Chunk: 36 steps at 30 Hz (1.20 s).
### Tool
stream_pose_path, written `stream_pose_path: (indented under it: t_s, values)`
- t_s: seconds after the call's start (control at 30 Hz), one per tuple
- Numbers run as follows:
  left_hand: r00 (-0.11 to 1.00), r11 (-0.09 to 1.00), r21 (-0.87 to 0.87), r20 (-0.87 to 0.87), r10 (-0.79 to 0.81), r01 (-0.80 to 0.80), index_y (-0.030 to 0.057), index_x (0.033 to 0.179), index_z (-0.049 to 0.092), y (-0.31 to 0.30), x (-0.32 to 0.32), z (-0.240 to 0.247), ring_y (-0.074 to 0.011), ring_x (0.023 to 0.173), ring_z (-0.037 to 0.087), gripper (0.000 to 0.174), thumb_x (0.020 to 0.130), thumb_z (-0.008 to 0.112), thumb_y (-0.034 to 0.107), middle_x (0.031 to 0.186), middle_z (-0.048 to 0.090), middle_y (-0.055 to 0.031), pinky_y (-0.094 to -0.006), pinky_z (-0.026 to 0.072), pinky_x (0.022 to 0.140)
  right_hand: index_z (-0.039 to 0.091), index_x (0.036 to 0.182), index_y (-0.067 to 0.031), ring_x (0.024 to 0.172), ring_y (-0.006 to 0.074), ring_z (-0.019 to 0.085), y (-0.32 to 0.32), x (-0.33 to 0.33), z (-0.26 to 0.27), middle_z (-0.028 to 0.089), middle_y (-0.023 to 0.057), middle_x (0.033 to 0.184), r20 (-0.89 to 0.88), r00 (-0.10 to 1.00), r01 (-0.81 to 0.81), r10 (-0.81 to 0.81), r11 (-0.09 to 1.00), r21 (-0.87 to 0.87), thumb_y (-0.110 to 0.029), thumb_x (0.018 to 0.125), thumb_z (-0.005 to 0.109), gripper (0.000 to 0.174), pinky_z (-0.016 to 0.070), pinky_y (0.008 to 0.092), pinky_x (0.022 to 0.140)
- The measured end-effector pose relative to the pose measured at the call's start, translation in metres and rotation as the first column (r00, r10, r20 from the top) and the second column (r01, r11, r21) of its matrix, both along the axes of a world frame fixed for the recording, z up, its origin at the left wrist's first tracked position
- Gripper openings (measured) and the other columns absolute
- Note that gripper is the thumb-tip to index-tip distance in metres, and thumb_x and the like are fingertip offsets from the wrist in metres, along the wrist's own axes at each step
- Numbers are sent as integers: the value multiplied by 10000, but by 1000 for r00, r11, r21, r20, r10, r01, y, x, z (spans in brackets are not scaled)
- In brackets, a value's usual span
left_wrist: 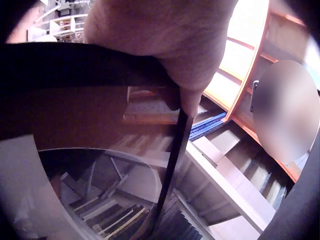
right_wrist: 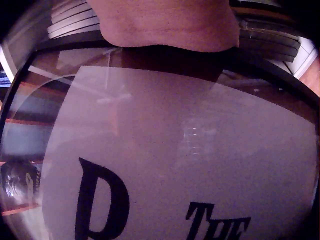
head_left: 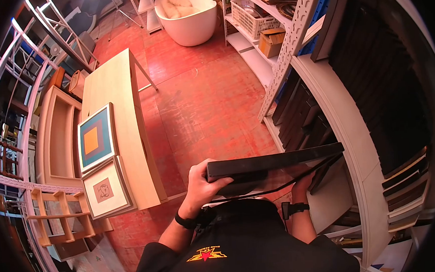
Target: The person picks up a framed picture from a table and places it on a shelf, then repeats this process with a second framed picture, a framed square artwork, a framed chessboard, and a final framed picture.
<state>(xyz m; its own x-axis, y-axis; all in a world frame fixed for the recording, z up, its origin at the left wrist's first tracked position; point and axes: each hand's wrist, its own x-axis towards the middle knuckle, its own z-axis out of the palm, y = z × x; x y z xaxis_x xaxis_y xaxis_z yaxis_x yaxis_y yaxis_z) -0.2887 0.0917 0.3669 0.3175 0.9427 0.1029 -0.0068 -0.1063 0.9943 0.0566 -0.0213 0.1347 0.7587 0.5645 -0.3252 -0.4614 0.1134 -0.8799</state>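
I hold a black picture frame flat in front of my chest, beside a white shelf unit. My left hand grips its left end, with the thumb on top. My right hand holds it from beneath near the right end and is mostly hidden by the frame. In the left wrist view my left hand curls over the dark frame edge. The right wrist view has my right hand on the frame's rim, above the glass and a white print with large black letters.
The white shelf unit at right is packed with dark frames. A long wooden table at left carries two framed pictures. A white bathtub stands at the back. Red floor lies between.
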Motion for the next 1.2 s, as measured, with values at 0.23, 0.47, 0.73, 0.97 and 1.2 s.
stream_pose_path:
  t_s: [0.23,0.47,0.73,0.97,1.2]
  values:
    - [1000,1000,-13,20,4,-3,7,850,632,-4,1,0,-80,632,581,247,665,786,64,665,620,-26,-235,464,613,574,1086,-50,1043,235,534,-9,6,-17,604,94,1086,21,998,-67,67,997,35,-461,1000,222,548,370,352,961]
    - [999,999,-38,36,6,-5,1,850,628,-8,0,5,-85,657,594,240,669,780,47,694,637,-37,-238,472,633,595,1048,-44,1038,240,539,-2,-14,16,613,100,1063,-14,1000,15,-15,1000,-16,-440,997,225,544,370,356,964]
    - [999,999,-40,40,12,-10,4,842,623,-13,-2,2,-85,661,590,236,668,777,40,692,633,-33,-238,469,636,601,1043,-40,1031,245,548,-15,4,-27,617,105,1064,0,998,-62,62,996,57,-421,991,242,526,380,358,953]
    - [1000,1000,-20,19,-1,1,4,838,620,-18,-3,4,-83,651,584,234,668,777,41,685,629,-31,-236,465,627,599,1052,-41,1040,243,543,-21,4,-23,612,106,1081,2,997,-73,73,995,68,-425,990,235,533,377,357,957]
    - [1000,1000,-6,7,-28,28,8,840,623,-24,-1,3,-61,609,549,247,662,788,52,638,595,-14,-224,450,597,572,1108,-49,1063,238,531,-29,4,-16,601,98,1097,46,997,-68,64,994,82,-454,992,234,541,369,355,964]
